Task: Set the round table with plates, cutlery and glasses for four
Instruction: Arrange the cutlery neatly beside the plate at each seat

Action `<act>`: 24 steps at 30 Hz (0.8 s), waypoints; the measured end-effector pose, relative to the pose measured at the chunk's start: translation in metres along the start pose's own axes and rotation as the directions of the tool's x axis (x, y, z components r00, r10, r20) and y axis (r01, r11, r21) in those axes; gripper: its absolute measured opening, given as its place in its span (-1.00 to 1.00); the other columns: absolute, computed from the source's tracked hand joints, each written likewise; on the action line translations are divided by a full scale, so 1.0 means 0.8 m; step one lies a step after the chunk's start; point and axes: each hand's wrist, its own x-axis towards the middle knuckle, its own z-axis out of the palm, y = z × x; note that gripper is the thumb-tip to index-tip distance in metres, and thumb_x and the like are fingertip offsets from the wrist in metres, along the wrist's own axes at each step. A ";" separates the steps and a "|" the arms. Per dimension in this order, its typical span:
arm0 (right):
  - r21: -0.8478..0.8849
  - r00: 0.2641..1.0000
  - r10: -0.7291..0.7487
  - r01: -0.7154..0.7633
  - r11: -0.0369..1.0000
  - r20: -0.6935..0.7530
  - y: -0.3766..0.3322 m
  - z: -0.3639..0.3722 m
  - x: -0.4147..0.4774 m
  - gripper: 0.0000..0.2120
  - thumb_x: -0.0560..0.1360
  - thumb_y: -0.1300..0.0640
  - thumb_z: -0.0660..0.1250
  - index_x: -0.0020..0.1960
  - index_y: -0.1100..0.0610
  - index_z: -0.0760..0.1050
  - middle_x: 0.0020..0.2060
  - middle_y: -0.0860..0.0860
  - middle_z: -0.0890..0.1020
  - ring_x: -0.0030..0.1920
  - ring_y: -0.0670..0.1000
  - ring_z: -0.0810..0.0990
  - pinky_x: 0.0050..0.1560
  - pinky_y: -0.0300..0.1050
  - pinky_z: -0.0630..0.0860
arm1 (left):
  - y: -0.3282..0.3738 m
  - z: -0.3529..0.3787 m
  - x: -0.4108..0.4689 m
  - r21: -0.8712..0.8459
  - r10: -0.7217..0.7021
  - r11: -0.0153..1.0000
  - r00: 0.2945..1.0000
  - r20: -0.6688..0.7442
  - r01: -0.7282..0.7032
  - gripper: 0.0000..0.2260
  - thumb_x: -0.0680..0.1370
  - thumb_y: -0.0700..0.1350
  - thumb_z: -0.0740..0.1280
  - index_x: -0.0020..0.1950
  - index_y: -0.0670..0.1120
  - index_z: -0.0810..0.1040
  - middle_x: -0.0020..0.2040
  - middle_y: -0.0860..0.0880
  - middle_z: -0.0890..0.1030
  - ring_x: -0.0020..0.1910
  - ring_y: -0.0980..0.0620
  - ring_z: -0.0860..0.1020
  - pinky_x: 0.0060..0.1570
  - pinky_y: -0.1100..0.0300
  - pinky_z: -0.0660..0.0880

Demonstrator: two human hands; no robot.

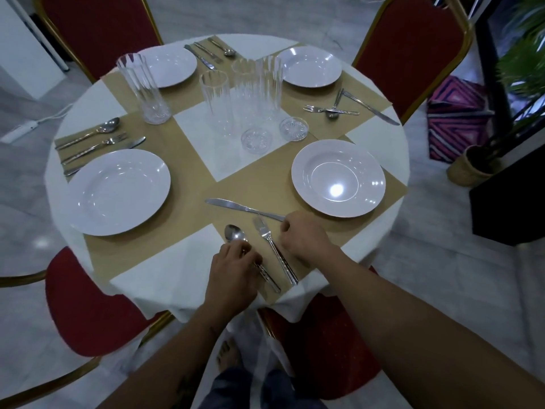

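The round bench wears a white cloth with four tan mats laid on it, their inner corners framing a bare white square in the middle. A white plate sits on each mat: the near right plate, the near left plate, the far left plate and the far right plate.

On the nearest mat, just left of the near right plate, lie three pieces of cutlery. The left grip is closed over the handle of a spoon, whose bowl points away from the person; the end of the handle shows again below the fingers. The right grip pinches the handle end of a knife between thumb and curled forefinger, with the blade lying flat and pointing left. A fork rests on the mat between the two grips, touched by neither, its tines just beside the knife.

Three ribbed glasses stand grouped on the middle square. A fourth glass stands upright beside the far left plate.

The left cutlery set lies side by side just beyond the near left plate. The far set lies to the right of the far left plate. The right set lies crossed near the far right plate.

Red chairs with gold frames ring the bench. A potted plant stands on the floor to the right.
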 end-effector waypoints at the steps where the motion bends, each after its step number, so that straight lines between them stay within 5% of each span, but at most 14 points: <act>1: 0.000 0.999 -0.006 0.006 1.000 -0.032 0.001 0.000 0.002 -0.84 0.42 0.19 0.29 -0.04 0.11 0.59 -0.12 0.02 0.61 -0.08 0.09 0.57 -0.08 -0.05 0.54 | -0.002 0.000 0.000 -0.008 0.011 1.000 1.000 -0.011 -0.011 -0.80 0.39 -0.13 0.41 0.00 0.01 0.62 0.08 0.00 0.54 0.04 -0.08 0.47 -0.04 0.06 0.45; 5: -0.094 0.970 -0.174 0.160 0.983 -0.170 -0.002 0.005 0.014 -0.79 0.48 0.15 0.29 0.10 0.15 0.53 0.03 0.05 0.51 -0.01 0.11 0.51 -0.01 0.08 0.55 | -0.001 -0.001 -0.004 -0.041 0.038 0.998 0.998 -0.051 -0.040 -0.76 0.38 -0.14 0.40 0.04 0.00 0.62 0.08 -0.01 0.55 0.02 -0.07 0.48 -0.05 0.06 0.44; 8: -0.183 0.961 -0.235 0.207 0.961 -0.144 -0.002 0.013 0.018 -0.80 0.51 0.12 0.25 0.09 0.16 0.50 0.06 0.08 0.49 0.05 0.12 0.46 -0.06 -0.01 0.45 | 0.001 -0.003 0.001 -0.033 0.072 0.997 0.997 -0.030 -0.073 -0.71 0.39 -0.12 0.35 0.11 -0.01 0.60 0.13 -0.03 0.55 0.07 -0.10 0.51 -0.02 0.02 0.46; 15: -0.159 0.987 -0.049 0.025 0.987 -0.152 0.022 0.008 -0.008 -0.92 0.45 0.20 0.37 -0.06 0.14 0.51 -0.11 0.05 0.55 -0.07 0.09 0.54 -0.10 -0.05 0.51 | 0.018 -0.001 0.021 0.063 0.262 0.959 0.947 0.184 -0.277 -0.58 0.48 -0.01 0.35 0.35 0.04 0.48 0.38 -0.04 0.47 0.37 -0.08 0.41 0.32 -0.09 0.38; 24: -0.060 0.982 0.117 -0.127 0.990 -0.150 0.040 0.007 -0.051 -0.88 0.35 0.12 0.36 -0.15 0.14 0.50 -0.15 0.05 0.57 -0.12 0.11 0.54 -0.19 -0.11 0.43 | 0.021 0.019 0.040 0.088 0.200 0.976 0.980 0.006 -0.200 -0.82 0.45 -0.05 0.40 0.02 -0.05 0.62 0.06 -0.07 0.55 0.02 -0.11 0.49 -0.01 0.01 0.45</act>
